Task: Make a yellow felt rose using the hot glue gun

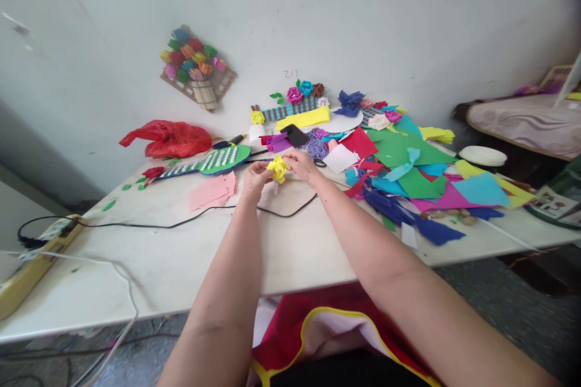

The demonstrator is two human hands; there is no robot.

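Note:
A yellow crepe paper flower (pixel 277 169) is held up over the table between my two hands. My left hand (pixel 256 179) pinches its lower left side. My right hand (pixel 300 165) has its fingers closed on its right edge. Pink paper sheets (pixel 213 191) lie on the table left of my left hand. Beyond the flower are a dark phone (pixel 295 135), a heap of purple yarn (pixel 317 146) and a folded yellow paper strip (pixel 305 118). A black cord (pixel 290 215) crosses the table beneath my hands.
Coloured paper scraps (pixel 408 160) cover the table's right side. At the left back lie a red plastic bag (pixel 170 139) and a green guitar-shaped craft (pixel 222 160). A power strip (pixel 39 266) sits at the left edge. Paper flowers (pixel 188 54) hang on the wall.

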